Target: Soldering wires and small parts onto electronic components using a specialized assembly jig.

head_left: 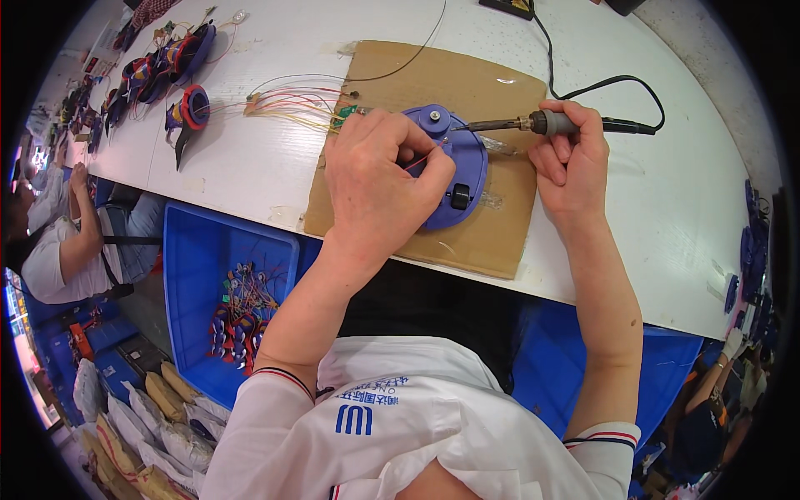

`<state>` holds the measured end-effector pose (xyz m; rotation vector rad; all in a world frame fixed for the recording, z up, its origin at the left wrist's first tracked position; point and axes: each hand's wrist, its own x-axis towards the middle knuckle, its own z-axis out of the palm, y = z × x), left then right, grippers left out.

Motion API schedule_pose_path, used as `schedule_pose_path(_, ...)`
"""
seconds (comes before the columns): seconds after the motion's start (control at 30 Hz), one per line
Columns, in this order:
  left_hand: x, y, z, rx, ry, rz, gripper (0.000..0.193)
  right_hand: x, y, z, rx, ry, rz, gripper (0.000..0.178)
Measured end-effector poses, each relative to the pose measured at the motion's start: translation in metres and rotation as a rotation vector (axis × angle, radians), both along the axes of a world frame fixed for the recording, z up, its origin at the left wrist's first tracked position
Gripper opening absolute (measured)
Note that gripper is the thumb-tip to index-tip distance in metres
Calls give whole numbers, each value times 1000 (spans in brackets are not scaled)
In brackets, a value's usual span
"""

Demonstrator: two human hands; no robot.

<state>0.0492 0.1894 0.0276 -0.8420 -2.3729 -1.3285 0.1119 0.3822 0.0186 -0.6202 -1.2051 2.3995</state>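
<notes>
So, nearest up is a blue bin (185,308) of wired parts (244,292). Past it, a purple base (468,162) sits on cardboard (487,246) on the tabletop (642,217); left hand (382,167) pinches a red wire (417,162) over it, right hand (577,158) grips a soldering iron (540,123), tip over the base. Purple-and-red units (197,107) lie farther off.

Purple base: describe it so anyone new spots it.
On the white table, find the brown cardboard sheet. The rounded purple base lies on it, partly under the left hand, with the soldering iron pointing at it. It bears a black wheel; unlike the purple-and-red pieces at upper left, it sits on cardboard.
</notes>
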Motion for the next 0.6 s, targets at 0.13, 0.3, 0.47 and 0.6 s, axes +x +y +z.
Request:
schedule_pose_path(0.13, -9, -5, 10, 60, -158, -89, 9, -1, 0, 2, -26, 4, -36, 26)
schedule_pose_path(0.3, -76, 16, 32, -31, -47, -34, 14, -2, 1, 8, -107, 7, -40, 26)
schedule_pose_path(0.47, -176, 94, 12, -603, -158, -40, 40, -3, 1, 7, -74, -14, -64, 26)
schedule_pose_path(0.6, -194, 112, -18, -720, 171, 108, 42, -2, -3, 9, -30, -3, -44, 28)
